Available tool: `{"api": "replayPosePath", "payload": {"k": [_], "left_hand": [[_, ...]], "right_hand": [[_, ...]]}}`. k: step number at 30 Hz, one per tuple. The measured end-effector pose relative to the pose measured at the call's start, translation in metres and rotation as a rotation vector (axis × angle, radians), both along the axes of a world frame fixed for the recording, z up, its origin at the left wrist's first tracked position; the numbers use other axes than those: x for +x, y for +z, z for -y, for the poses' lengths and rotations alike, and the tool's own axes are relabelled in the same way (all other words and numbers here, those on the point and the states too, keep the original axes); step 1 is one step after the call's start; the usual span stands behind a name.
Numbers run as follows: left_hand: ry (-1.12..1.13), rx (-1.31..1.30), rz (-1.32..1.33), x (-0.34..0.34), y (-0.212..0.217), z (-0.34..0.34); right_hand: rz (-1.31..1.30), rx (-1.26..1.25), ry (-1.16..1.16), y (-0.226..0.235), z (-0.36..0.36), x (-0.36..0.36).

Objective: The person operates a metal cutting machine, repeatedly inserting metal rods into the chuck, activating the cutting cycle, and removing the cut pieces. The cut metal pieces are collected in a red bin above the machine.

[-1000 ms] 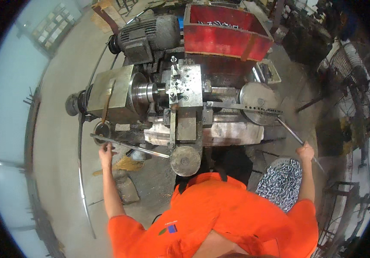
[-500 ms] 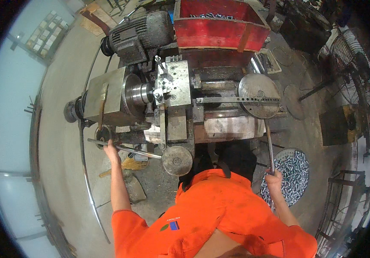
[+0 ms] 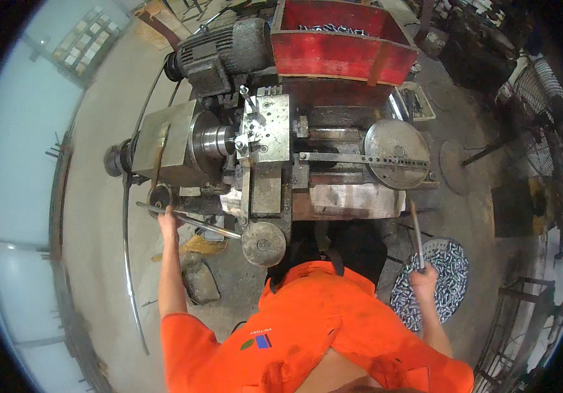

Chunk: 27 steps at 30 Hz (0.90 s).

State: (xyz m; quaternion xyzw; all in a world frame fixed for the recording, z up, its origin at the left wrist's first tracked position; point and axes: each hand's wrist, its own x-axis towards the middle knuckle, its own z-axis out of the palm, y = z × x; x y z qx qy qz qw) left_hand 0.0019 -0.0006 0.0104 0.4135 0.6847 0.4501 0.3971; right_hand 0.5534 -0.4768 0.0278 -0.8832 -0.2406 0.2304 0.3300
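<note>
My left hand [image 3: 168, 221] is closed round a long metal lever rod [image 3: 203, 225], which runs to a small round disc [image 3: 263, 244] at the front of a lathe-like machine. My right hand [image 3: 423, 278] grips another metal rod [image 3: 416, 226], standing below a large round disc [image 3: 396, 154]; its lower end is hidden in my fist. Between my hands sit the machine's tool block [image 3: 272, 124] with clamps, and the spindle chuck [image 3: 217, 141] to its left. A perforated flat bar [image 3: 340, 158] joins the carriage to the large disc.
Behind the machine stand a motor [image 3: 225, 52] and a red box [image 3: 334, 56] of small metal parts. A round basket [image 3: 448, 268] full of shiny metal pieces lies beneath my right hand. A fan [image 3: 533, 108] stands at far right, a broom [image 3: 199, 246] below my left hand.
The whole view has shifted slightly. My right hand and its rod have moved a little to the right, and the rod's upper end now shows apart from the large disc. My left hand keeps its grip.
</note>
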Motion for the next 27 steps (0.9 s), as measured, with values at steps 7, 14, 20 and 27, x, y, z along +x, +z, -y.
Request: {"api": "replayPosePath", "payload": {"k": [7,14,20,27], "left_hand": [[-0.04,0.023,0.016,0.008,-0.008,0.001],[-0.193,-0.161,0.227,-0.008,0.018,0.021],[-0.57,-0.08,-0.805,-0.057,-0.093,0.03],[-0.371,-0.273,-1.108,0.027,-0.114,0.054]], "right_hand": [[0.695,-0.572,0.146,0.0,-0.006,0.192],[1.012,-0.292,0.0,0.015,-0.062,0.198],[0.843,0.131,0.129,0.022,-0.083,0.076],[0.638,0.188,0.198,0.013,-0.086,0.042]]}}
